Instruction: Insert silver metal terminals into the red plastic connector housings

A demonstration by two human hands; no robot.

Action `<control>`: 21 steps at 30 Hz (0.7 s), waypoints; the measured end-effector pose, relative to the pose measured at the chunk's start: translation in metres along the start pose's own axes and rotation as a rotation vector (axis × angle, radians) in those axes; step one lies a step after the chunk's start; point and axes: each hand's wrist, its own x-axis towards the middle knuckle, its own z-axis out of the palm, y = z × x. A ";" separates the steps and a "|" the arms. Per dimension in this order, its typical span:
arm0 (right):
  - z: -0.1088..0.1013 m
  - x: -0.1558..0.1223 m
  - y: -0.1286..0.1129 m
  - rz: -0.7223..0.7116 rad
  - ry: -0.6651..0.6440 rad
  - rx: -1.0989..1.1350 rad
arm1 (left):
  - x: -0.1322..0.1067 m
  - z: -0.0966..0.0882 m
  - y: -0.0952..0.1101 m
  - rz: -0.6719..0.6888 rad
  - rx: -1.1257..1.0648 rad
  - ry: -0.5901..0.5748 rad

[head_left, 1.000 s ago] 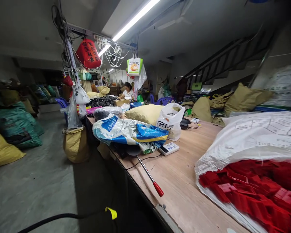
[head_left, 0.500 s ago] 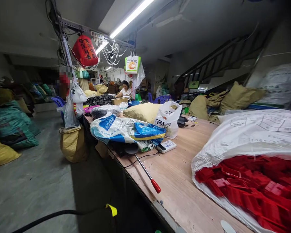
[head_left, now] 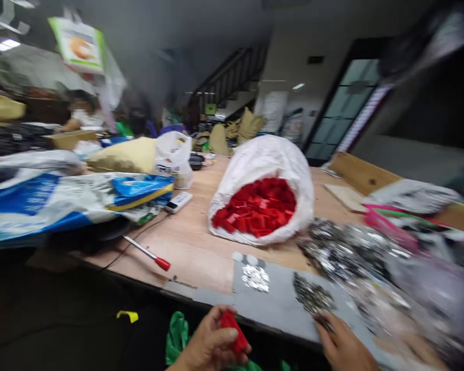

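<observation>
My left hand (head_left: pixel 212 340) is closed around a small red plastic part (head_left: pixel 232 332), in front of the table's near edge. My right hand (head_left: pixel 344 342) reaches to a heap of small dark metal pieces (head_left: pixel 313 293) on a grey mat (head_left: pixel 278 304). Its fingers are pinched around something dark and thin, too blurred to name. Left of that heap is a patch of small shiny silver pieces (head_left: pixel 255 278). Behind the mat a white sack (head_left: pixel 294 159) lies with its mouth facing me, full of red plastic parts (head_left: pixel 259 206) like the one I hold.
Shiny metal parts and clear plastic bags (head_left: pixel 421 283) crowd the right side. A lever with a red grip (head_left: pixel 162 263) juts over the table at left, near a white device (head_left: pixel 179 202) with a cable. A blue-white sack (head_left: pixel 73 201) lies beyond; a person (head_left: pixel 83 113) sits far left.
My view has swung right, and the sack of red parts now sits mid-frame. Both my hands have come into view, the left one with a red part.
</observation>
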 end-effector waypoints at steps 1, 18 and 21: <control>-0.006 -0.006 -0.005 0.019 -0.054 0.027 | -0.005 0.003 0.001 -0.013 0.018 0.039; -0.027 -0.011 -0.041 0.207 -0.110 -0.163 | -0.024 0.024 0.009 -0.083 0.185 0.256; -0.023 -0.010 -0.048 0.215 -0.140 -0.207 | -0.025 0.027 0.010 -0.076 0.193 0.268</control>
